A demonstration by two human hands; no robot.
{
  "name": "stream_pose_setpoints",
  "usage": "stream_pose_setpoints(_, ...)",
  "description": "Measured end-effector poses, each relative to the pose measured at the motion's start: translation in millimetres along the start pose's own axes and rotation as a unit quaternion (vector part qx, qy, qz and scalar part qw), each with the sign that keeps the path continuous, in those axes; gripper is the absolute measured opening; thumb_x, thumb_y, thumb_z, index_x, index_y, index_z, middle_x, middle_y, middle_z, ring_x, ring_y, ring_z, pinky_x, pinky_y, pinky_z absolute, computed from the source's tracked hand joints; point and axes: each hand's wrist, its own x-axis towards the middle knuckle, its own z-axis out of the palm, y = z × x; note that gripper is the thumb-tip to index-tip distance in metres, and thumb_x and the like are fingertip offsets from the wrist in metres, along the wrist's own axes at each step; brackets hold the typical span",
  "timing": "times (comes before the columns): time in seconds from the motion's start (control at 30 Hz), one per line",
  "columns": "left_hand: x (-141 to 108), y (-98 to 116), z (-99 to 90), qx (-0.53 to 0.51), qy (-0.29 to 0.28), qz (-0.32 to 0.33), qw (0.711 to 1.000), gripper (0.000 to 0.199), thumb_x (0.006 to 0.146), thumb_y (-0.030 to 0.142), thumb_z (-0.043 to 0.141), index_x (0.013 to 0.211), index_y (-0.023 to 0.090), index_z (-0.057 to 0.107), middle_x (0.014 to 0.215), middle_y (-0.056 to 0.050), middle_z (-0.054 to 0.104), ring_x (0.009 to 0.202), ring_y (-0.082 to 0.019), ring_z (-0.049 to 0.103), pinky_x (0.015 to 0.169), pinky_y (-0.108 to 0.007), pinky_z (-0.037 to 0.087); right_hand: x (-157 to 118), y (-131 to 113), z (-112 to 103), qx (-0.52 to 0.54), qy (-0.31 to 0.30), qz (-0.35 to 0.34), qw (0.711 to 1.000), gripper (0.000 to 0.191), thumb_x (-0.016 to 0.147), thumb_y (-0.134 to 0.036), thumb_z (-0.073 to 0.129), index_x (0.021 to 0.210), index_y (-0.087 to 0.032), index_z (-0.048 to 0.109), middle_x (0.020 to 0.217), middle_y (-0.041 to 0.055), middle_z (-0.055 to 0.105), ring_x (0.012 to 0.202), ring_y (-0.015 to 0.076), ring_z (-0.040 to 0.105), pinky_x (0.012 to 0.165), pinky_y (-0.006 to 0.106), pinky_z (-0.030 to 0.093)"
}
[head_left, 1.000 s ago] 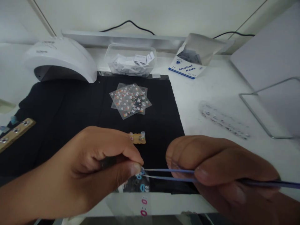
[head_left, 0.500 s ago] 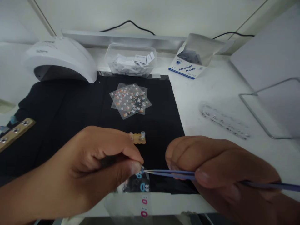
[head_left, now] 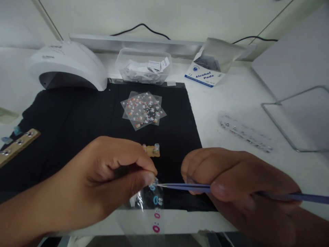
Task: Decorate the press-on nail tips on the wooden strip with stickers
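Note:
My left hand (head_left: pixel 110 181) pinches the top of a clear sticker sheet (head_left: pixel 156 216) between thumb and forefinger; the sheet hangs over the table's front edge and bears blue and pink ring-like shapes. Purple-blue tweezers (head_left: pixel 185 187) lie in the closed fingers of my right hand (head_left: pixel 239 175). Their fine tips meet the sheet's upper edge beside my left thumb. Just beyond my left fingers a small tan block (head_left: pixel 153 151) with clear pieces on it rests on the black mat (head_left: pixel 84 113).
Patterned transparent sheets (head_left: pixel 142 109) lie stacked on the mat. Behind are a white lamp (head_left: pixel 69 61), a clear tub (head_left: pixel 144 77) of packets and an alcohol pads box (head_left: pixel 205 75). A tan strip (head_left: pixel 20 145) is left; a clear case (head_left: pixel 244 133) is right.
The sheet has shifted slightly up and left, showing more of its blue shapes. The tweezers have moved a little up and left with my right hand, their arms now closer together.

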Motion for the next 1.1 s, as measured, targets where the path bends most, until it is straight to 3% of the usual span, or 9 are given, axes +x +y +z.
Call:
stream_pose_setpoints(0.2,1.6,0.1,0.2,0.014,0.006,-0.003,1.0,0.02,0.093,0.014,0.057,0.077,0.018,0.068,0.063,0.007,0.06,0.054,-0.003,0.054,0.049,-0.009,0.042,0.2,0.4,-0.1,-0.004,0.002,-0.001,1.0,0.023,0.094,-0.024,0.057,0.105,-0.023,0.077,0.059,0.0042,0.063,0.055,0.0185,0.063,0.052,0.034,0.054)
stream_pose_setpoints(0.6,-1.2,0.1,0.5,0.026,-0.002,-0.011,1.0,0.021,0.093,0.014,0.056,0.076,0.019,0.067,0.063,0.007,0.059,0.055,-0.003,0.055,0.05,-0.009,0.042,-3.3,3.5,1.1,0.007,0.016,-0.019,1.0,0.022,0.092,-0.023,0.058,0.101,-0.019,0.078,0.065,0.0056,0.065,0.055,0.0169,0.061,0.052,0.032,0.052)
stream_pose_setpoints(0.87,-2.0,1.0,-0.3,0.007,-0.012,-0.013,1.0,0.022,0.095,0.018,0.055,0.077,0.018,0.066,0.063,0.005,0.058,0.053,-0.005,0.053,0.048,-0.011,0.042,-4.1,0.9,-3.3,-0.003,-0.009,0.013,1.0,0.029,0.094,-0.024,0.053,0.112,-0.027,0.076,0.071,0.0059,0.067,0.056,0.0174,0.061,0.051,0.034,0.051)
stream_pose_setpoints(1.1,-4.9,1.1,1.0,0.004,-0.012,-0.017,1.0,0.022,0.096,0.018,0.055,0.077,0.018,0.066,0.064,0.005,0.059,0.053,-0.005,0.054,0.048,-0.012,0.043,-5.4,1.2,-2.8,-0.021,-0.002,0.01,1.0,0.027,0.093,-0.025,0.056,0.11,-0.028,0.076,0.07,0.0055,0.066,0.055,0.0173,0.059,0.05,0.033,0.051)
